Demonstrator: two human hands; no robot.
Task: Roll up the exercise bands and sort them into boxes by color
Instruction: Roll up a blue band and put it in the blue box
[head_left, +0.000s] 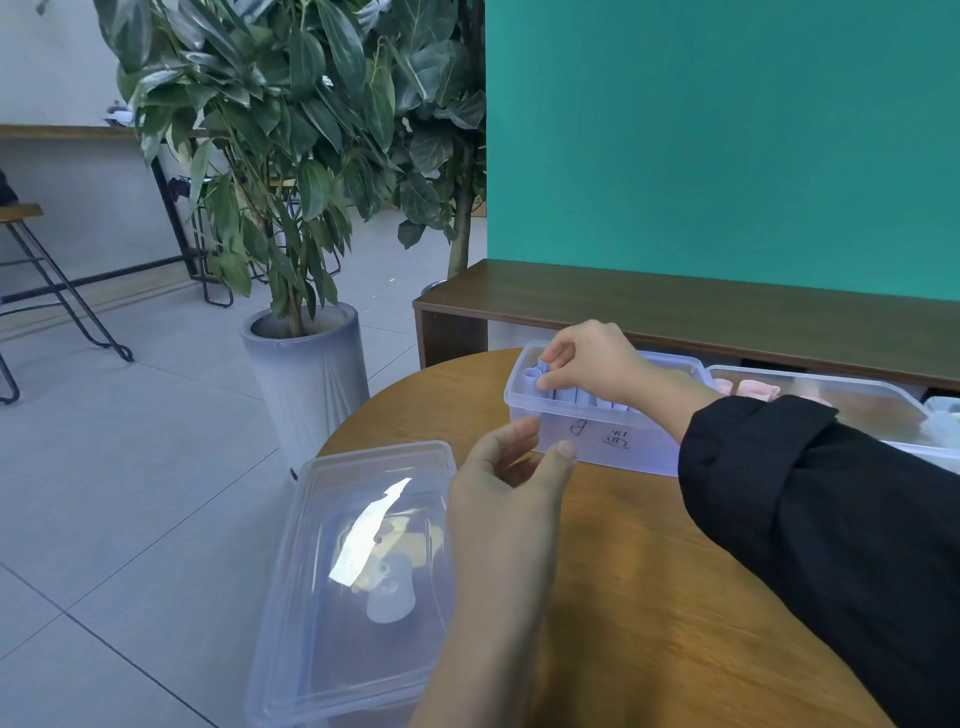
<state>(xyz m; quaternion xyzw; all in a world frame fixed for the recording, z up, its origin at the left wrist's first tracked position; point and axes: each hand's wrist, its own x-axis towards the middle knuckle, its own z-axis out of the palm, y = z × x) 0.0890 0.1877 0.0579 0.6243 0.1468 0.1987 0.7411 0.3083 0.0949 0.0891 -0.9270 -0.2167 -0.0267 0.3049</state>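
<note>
My right hand (587, 358) reaches into a clear plastic box (608, 447) on the round wooden table and pinches a rolled pale blue band (536, 375) at the box's left end. Several more pale blue rolls (587, 397) lie side by side in that box. My left hand (511, 467) hovers just in front of the box, fingers relaxed and holding nothing. A second clear box (831, 387) to the right holds pink rolls (753, 388).
A clear plastic lid (363, 571) lies on the table's left edge, overhanging it. A third container (943, 415) shows at the far right. Beyond the table stand a low wooden bench (675, 301), a green wall and potted plants (306, 364) to the left.
</note>
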